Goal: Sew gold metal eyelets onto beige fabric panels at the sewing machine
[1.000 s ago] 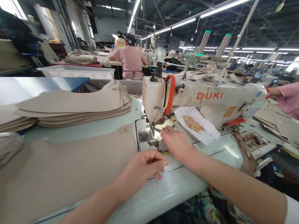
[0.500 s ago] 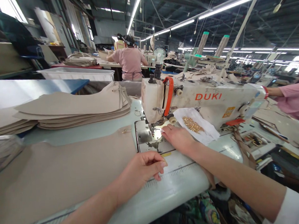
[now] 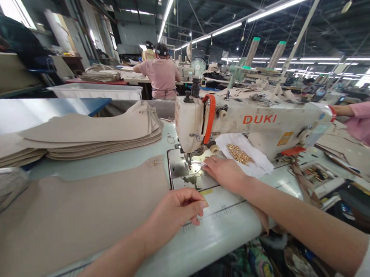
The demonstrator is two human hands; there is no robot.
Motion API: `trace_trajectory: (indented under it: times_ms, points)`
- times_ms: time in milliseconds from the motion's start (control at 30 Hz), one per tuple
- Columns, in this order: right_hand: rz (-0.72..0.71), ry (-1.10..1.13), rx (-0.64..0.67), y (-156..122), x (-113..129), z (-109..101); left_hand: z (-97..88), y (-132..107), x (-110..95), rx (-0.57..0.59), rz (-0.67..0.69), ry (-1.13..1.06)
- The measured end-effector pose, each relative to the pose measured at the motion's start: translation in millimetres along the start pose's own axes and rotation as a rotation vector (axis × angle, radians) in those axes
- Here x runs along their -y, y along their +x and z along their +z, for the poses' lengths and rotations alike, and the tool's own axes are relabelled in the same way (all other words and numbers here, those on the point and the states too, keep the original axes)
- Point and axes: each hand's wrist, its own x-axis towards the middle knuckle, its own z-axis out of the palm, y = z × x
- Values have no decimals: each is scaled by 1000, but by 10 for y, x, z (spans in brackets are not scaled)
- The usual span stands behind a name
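Close under the white DUKI sewing machine (image 3: 260,119), the right hand (image 3: 228,173) lies on the steel needle plate (image 3: 181,173), grip unclear, while the left hand (image 3: 174,212), curled closed, rests on the tabletop (image 3: 217,227) beside a beige fabric panel (image 3: 82,210).

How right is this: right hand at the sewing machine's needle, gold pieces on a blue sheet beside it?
The head view shows the sheet is white, not blue; the right hand is at the needle, the gold pieces on that sheet.
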Motion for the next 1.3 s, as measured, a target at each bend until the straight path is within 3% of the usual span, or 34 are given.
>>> trace_trajectory:
  times_ms: [1300]
  points:
    - [-38,-27,-82,51,-87,67,-16,33,82,18,12,-17]
